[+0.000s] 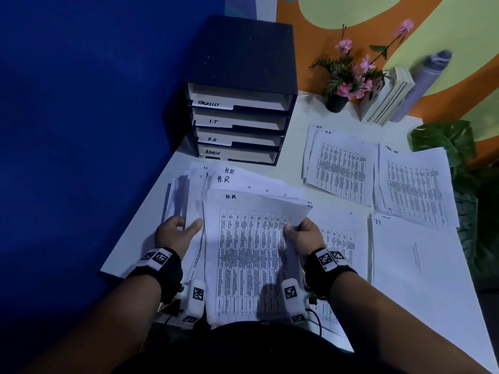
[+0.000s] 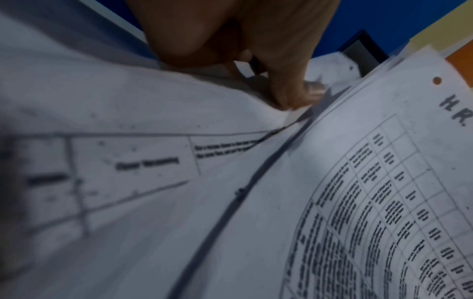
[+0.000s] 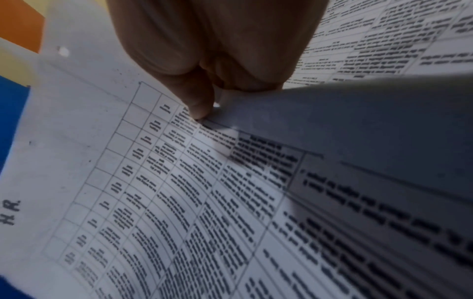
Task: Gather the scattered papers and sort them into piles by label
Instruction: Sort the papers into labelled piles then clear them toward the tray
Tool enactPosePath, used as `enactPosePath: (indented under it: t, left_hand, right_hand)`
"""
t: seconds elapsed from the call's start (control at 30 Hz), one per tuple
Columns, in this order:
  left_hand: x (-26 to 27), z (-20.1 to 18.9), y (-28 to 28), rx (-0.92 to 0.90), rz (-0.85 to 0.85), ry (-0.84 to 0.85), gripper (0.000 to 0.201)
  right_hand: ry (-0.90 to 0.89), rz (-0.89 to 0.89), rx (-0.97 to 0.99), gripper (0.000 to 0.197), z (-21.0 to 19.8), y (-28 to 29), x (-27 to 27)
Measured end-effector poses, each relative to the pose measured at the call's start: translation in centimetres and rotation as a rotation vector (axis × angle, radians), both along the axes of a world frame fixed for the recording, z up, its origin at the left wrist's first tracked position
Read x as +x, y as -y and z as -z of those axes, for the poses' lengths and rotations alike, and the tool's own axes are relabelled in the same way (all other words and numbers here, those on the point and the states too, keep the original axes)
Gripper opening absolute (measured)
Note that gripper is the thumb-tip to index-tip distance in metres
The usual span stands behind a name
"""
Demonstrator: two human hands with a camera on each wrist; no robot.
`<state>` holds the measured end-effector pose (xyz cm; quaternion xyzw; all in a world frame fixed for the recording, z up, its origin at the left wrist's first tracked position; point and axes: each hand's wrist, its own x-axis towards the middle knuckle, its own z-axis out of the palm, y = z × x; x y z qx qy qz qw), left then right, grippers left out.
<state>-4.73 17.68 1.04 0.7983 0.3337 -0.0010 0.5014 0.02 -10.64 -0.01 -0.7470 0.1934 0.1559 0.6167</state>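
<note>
A loose stack of papers marked H.R. (image 1: 243, 238) lies on the white tabletop (image 1: 294, 117) directly in front of the person, between both hands. The left hand (image 1: 176, 230) grips the stack's left edge, fingers curled under the sheets and thumb on top. The right hand (image 1: 305, 233) pinches the right edge of the top sheet, lifting and curling it. 4 other piles lie to the right, near a 4-drawer labelled organizer (image 1: 240, 103).
</note>
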Motion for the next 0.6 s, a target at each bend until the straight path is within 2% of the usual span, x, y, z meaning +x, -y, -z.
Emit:
enactPosePath:
  t: [0.1, 0.17, 0.23, 0.3, 0.33, 0.4, 0.43, 0.5, 0.53, 0.6]
  left_hand:
    - [0.0, -0.2, 0.0, 0.021, -0.012, 0.037, 0.022]
    - [-0.1, -0.4, -0.1, -0.040, -0.058, 0.084, 0.035]
    - [-0.1, -0.1, -0.4, -0.067, -0.055, 0.096, 0.042]
    - [0.1, -0.1, -0.6, -0.013, 0.038, 0.054, 0.024]
    - [0.2, -0.2, -0.5, 0.004, 0.072, 0.045, 0.025]
    - [0.1, -0.9, 0.3, 0.011, 0.101, 0.036, 0.042]
    - [0.1, -1.5, 0.8, -0.007, 0.118, 0.042, 0.041]
    - [0.3, -2.5, 2.0, -0.047, 0.199, 0.054, 0.017]
    - [0.5, -3.1, 2.5, -0.013, 0.272, 0.058, 0.016]
    - [1.1, -4.7, 3.2, 0.062, 0.333, 0.091, 0.033]
  right_hand:
    - [0.082, -0.034, -0.108, 0.031, -0.4, 0.2, 0.3]
    - [0.096, -0.041, -0.120, 0.039, -0.5, 0.6, 0.3]
    - [0.076, -0.028, -0.083, 0.031, -0.4, 0.8, 0.2]
    - [0.032, -0.002, -0.040, 0.035, -0.1, 0.9, 0.1]
    - [0.010, 0.010, -0.021, 0.035, -0.1, 0.8, 0.1]
    - [-0.004, 0.027, 0.036, 0.029, -0.4, 0.5, 0.1]
    - [-0.014, 0.033, 0.054, 0.025, -0.4, 0.3, 0.2]
    - [-0.008, 0.044, 0.058, 0.020, -0.3, -0.1, 0.4]
    - [0.010, 0.049, 0.065, 0.017, -0.5, -0.3, 0.6]
    - [0.051, 0.045, 0.055, 0.016, -1.4, -0.7, 1.0]
